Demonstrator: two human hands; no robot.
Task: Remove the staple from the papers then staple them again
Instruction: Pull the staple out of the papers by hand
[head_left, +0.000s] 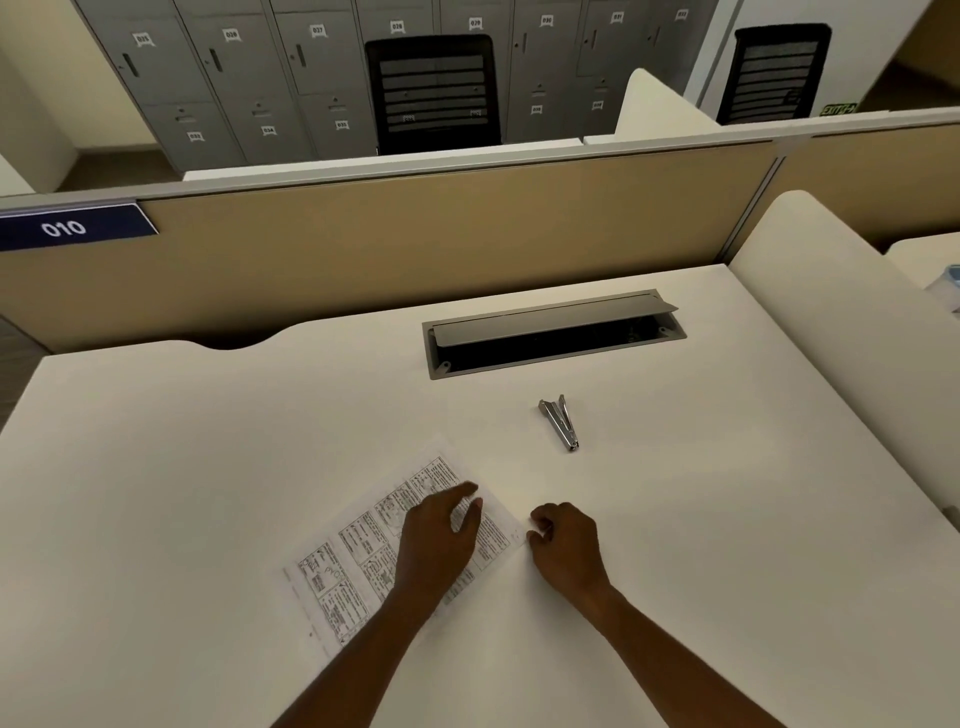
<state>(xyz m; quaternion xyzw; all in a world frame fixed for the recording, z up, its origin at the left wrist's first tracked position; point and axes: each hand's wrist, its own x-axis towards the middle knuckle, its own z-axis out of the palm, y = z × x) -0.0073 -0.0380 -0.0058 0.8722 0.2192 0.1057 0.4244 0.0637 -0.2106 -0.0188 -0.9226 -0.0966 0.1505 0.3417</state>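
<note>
Printed papers lie slanted on the white desk, near its front middle. My left hand rests flat on them with fingers spread, pressing them down. My right hand sits at the papers' right corner, fingers curled with the fingertips pinched together at the corner; the staple itself is too small to see. A small silver stapler lies on the desk beyond my right hand, apart from both hands.
An open cable hatch with a raised grey lid is set into the desk behind the stapler. A tan partition bounds the far edge and a white divider the right side. Chairs and lockers stand beyond.
</note>
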